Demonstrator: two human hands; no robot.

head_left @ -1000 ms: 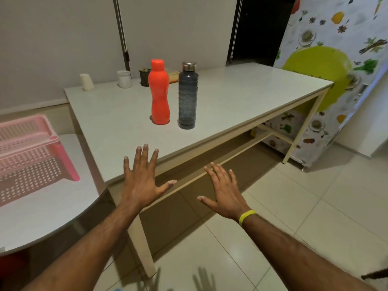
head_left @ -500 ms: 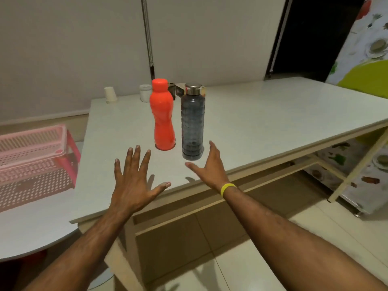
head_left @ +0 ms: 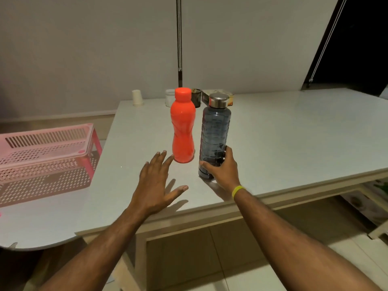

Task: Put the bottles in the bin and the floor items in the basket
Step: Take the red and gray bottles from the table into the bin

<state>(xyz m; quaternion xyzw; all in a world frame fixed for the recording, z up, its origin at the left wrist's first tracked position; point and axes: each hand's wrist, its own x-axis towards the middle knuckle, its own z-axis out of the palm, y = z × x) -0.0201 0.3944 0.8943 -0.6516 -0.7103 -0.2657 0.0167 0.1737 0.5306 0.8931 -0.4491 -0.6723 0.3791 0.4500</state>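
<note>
Grey bottle (head_left: 214,139), steel cap, upright on the white table (head_left: 294,131) near the front edge; your right hand (head_left: 222,169) is wrapped around its lower part, thumb on the left side, fingers round the right. Yellow band (head_left: 238,191) on that wrist. Whether the base has left the tabletop, can't tell. Orange bottle (head_left: 182,127) upright just left of the grey one, close beside it, not held. Your left hand (head_left: 155,185) is spread wide, palm down over the table, holding nothing, fingertips just short of the orange bottle's base. Pink perforated basket (head_left: 46,158) sits well to the left on a separate round-edged white surface (head_left: 37,223). At the table's back edge: small white cup (head_left: 137,98), a white container (head_left: 169,97), a dark cup (head_left: 196,97), partly hidden behind the bottles.
</note>
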